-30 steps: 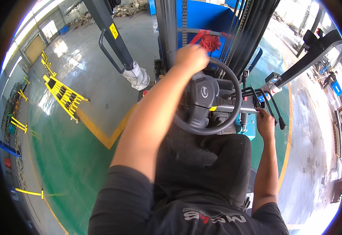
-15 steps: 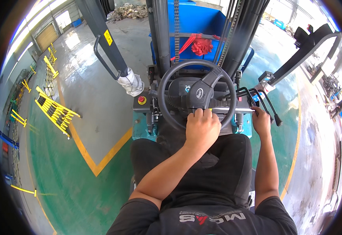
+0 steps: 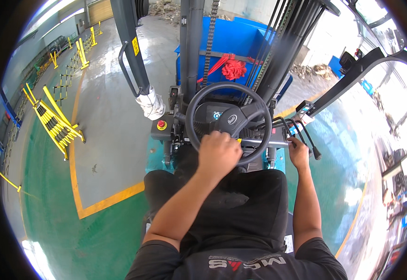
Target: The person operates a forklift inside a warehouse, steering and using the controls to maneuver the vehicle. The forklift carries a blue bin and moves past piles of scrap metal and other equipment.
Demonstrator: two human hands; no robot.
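I sit at the controls of a forklift, with a black steering wheel (image 3: 264, 132) in front of me. My left hand (image 3: 220, 153) is closed over the wheel's lower left part; what lies under the palm is hidden. To the right, my right hand (image 3: 298, 153) has its fingers curled round the nearest of several black control levers (image 3: 306, 133). Past the wheel rise the dark mast (image 3: 192, 51) and its chains. Beyond the mast stands a large blue bin (image 3: 240, 37) with a red ribbon rosette (image 3: 233, 69) on its front.
Yellow-and-black folding barriers (image 3: 56, 122) stand on the left. A yellow line (image 3: 112, 202) divides grey floor from green. Left of the wheel is a red stop button (image 3: 162, 125). Dark cab posts (image 3: 129, 46) flank the mast. A scrap heap (image 3: 316, 71) lies behind, at right.
The wheel has turned clockwise, my left hand moving leftward with it. My right hand stays at the lever. Barriers and floor lines have shifted in view; more scrap shows right of the mast.
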